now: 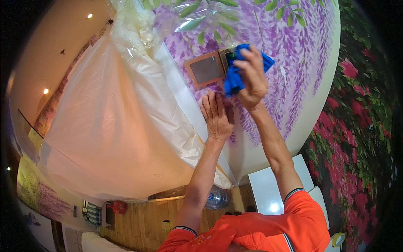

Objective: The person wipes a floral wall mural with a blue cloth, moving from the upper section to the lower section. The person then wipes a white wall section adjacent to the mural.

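Observation:
My right hand [253, 83], slightly blurred, grips a bunched blue cloth [232, 81] against a small wall-mounted panel with a dark display [230, 58]. The cloth and fingers hide most of that panel. Its brownish-pink framed cover [206, 70] with a grey window is swung out to the left. Below the cover, my left hand [218, 118] lies against the wall with its fingers extended, holding nothing. Purple hanging blossoms and green leaves decorate this wall [280, 104].
Clear plastic sheeting [116, 126] hangs along a white trim strip [181, 89] at left. A large clear water bottle [218, 198] stands on the wooden floor [141, 220]. Beside me is a white cabinet [267, 189]; a tape roll [338, 239] sits at lower right.

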Demonstrator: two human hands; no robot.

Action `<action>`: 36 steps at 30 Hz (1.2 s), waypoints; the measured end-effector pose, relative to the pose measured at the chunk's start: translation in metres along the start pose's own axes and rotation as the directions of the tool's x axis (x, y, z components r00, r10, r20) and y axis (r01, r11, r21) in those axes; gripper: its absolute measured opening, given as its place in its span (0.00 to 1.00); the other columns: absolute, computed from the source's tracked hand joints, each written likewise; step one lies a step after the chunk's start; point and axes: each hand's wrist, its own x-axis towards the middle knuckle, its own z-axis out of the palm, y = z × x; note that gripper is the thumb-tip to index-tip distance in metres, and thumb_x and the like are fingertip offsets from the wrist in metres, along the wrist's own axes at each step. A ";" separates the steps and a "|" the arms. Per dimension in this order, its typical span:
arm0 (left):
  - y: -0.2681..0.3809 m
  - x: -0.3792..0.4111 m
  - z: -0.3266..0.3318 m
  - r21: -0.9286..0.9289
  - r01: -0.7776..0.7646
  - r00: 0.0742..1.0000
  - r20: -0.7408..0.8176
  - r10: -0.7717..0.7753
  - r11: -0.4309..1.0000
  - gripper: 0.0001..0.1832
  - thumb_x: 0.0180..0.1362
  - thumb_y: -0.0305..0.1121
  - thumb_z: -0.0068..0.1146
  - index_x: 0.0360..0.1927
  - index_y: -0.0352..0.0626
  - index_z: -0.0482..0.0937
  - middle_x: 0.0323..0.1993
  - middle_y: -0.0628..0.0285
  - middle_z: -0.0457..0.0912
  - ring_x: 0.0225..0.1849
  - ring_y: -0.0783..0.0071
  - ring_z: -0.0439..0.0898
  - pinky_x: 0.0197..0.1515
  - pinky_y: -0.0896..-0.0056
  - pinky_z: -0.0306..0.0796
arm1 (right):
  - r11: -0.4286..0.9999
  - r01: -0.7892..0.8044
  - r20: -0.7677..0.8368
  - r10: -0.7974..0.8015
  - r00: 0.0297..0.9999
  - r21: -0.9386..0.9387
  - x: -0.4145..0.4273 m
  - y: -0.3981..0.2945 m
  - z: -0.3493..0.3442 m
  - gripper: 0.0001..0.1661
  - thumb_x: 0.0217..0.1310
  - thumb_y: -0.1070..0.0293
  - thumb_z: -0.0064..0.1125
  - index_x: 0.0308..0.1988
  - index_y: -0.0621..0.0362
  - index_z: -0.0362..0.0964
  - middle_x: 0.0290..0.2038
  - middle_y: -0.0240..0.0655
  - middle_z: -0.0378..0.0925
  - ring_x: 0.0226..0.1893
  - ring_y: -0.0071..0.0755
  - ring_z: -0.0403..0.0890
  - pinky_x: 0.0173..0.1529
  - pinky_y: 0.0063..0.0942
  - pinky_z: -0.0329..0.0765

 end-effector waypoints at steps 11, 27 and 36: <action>-0.015 -0.020 0.014 -0.073 0.106 0.941 0.329 -0.077 0.992 0.29 0.64 0.44 0.61 0.64 0.41 0.69 0.55 0.37 0.74 0.55 0.33 0.72 0.53 0.39 0.65 | 0.901 0.429 0.395 -0.416 0.819 0.060 -0.021 -0.020 0.020 0.10 0.63 0.70 0.61 0.44 0.55 0.81 0.59 0.36 0.82 0.66 0.45 0.78 0.71 0.48 0.66; -0.008 -0.008 0.017 0.098 -0.023 1.000 -0.006 0.024 0.995 0.35 0.64 0.44 0.59 0.71 0.39 0.64 0.66 0.33 0.66 0.64 0.25 0.63 0.65 0.26 0.55 | 0.869 0.492 0.471 -0.453 0.757 0.045 -0.022 0.004 0.024 0.15 0.64 0.68 0.57 0.49 0.55 0.80 0.63 0.37 0.78 0.69 0.47 0.74 0.68 0.47 0.70; 0.005 0.004 0.014 0.128 0.032 0.997 -0.071 -0.023 0.991 0.34 0.70 0.49 0.54 0.70 0.34 0.66 0.76 0.36 0.59 0.76 0.26 0.55 0.75 0.27 0.47 | 0.875 0.474 0.475 -0.378 0.795 -0.097 -0.032 0.034 -0.020 0.16 0.64 0.68 0.59 0.51 0.52 0.81 0.67 0.35 0.76 0.70 0.43 0.74 0.72 0.46 0.67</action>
